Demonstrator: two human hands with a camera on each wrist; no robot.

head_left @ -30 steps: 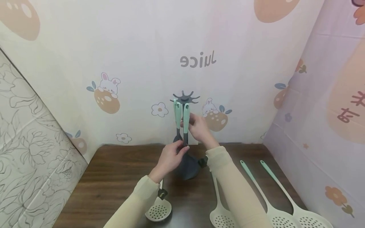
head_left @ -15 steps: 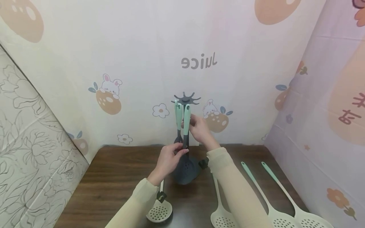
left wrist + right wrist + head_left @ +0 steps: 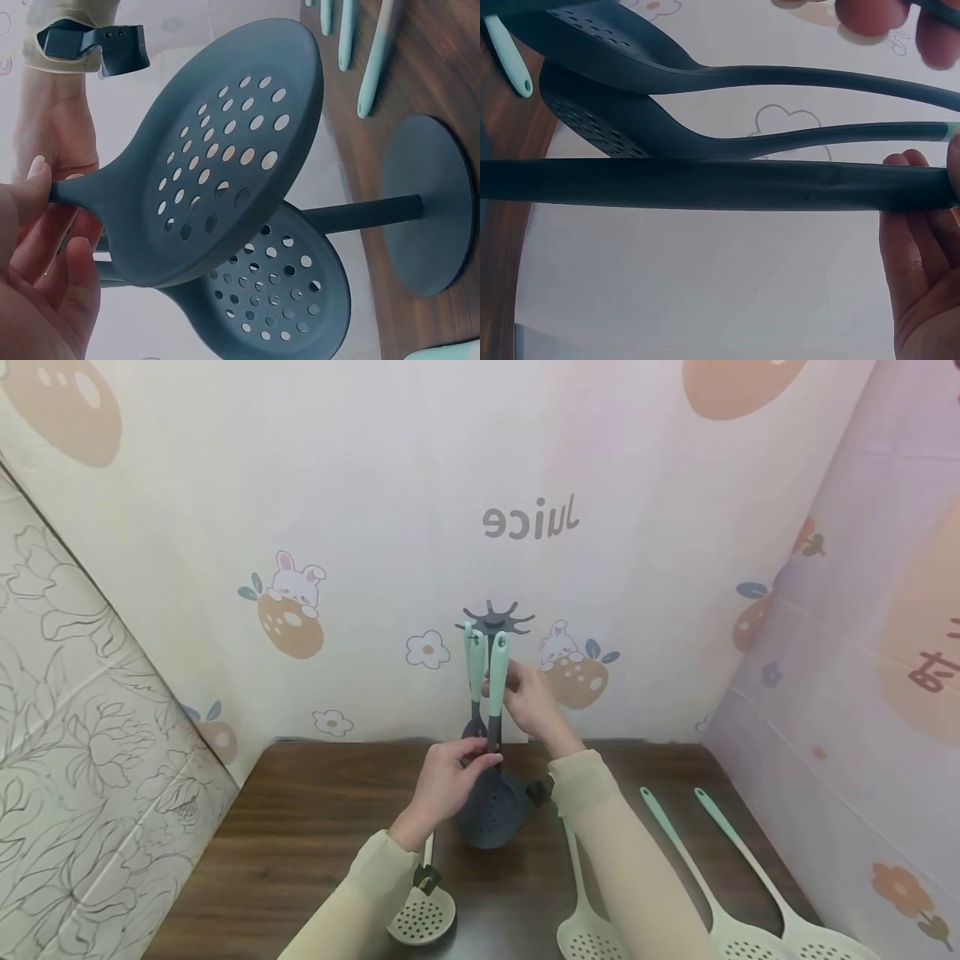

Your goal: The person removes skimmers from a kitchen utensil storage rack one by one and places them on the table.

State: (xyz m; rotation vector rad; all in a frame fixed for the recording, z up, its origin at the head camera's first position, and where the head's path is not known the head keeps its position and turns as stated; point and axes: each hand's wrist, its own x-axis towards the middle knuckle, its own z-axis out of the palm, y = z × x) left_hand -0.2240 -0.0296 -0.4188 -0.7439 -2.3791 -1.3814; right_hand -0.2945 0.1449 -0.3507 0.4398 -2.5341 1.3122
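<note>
My left hand (image 3: 444, 779) pinches the neck of a dark skimmer with a mint handle (image 3: 498, 681) and holds it upright in front of a dark utensil stand (image 3: 495, 625). With its fingers, my right hand (image 3: 534, 700) grips the stand's upright post (image 3: 727, 185), high up near the handles. In the left wrist view, the skimmer's holed head tilts across the frame. Behind it a second dark skimmer (image 3: 324, 321) hangs beside the post. The stand's round base (image 3: 431, 225) rests on the table. Whether the held skimmer's handle touches a hook cannot be seen clearly.
Several cream skimmers with mint handles lie on the wooden table (image 3: 315, 827): one skimmer (image 3: 422, 917) at the front left, another skimmer (image 3: 577, 893) beneath my right sleeve, and others (image 3: 712, 881) at the right. A patterned wall covering (image 3: 375, 510) stands close behind the stand.
The held skimmer's head has come slightly lower and shows more of its holes, with my left hand lowering a little too. My right hand keeps its place on the post.
</note>
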